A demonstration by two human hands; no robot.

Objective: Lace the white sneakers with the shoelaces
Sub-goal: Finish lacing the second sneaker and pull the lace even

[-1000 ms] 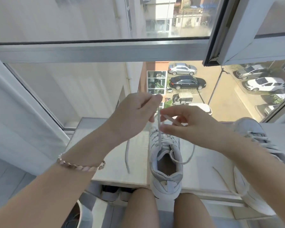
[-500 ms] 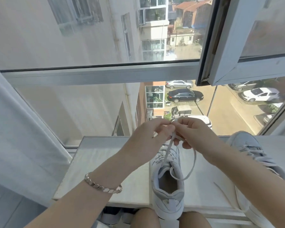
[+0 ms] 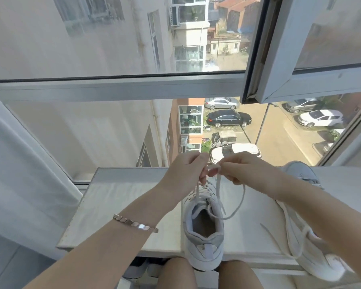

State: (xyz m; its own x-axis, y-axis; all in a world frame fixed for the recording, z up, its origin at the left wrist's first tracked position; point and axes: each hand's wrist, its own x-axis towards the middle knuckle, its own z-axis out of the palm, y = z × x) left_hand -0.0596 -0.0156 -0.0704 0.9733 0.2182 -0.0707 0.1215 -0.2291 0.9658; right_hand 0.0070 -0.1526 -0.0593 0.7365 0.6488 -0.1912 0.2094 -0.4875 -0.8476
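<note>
Bright window daylight, sharp, wide-angle edge bending.

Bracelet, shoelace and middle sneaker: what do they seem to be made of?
The bracelet looks like polished metal, rose-gold tone; its faceted links glint. The shoelace seems flat woven fabric, matte; it hangs in a limp loop. The middle sneaker has a smooth matte upper, leather or synthetic, cannot tell which.

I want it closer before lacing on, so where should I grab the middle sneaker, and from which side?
Take the middle sneaker by its heel collar, coming from your near side and above. It stands upright, heel towards you, mouth open upward, so a thumb should fit inside. Left hand and right hand both pinch the lace; free one first.
</note>
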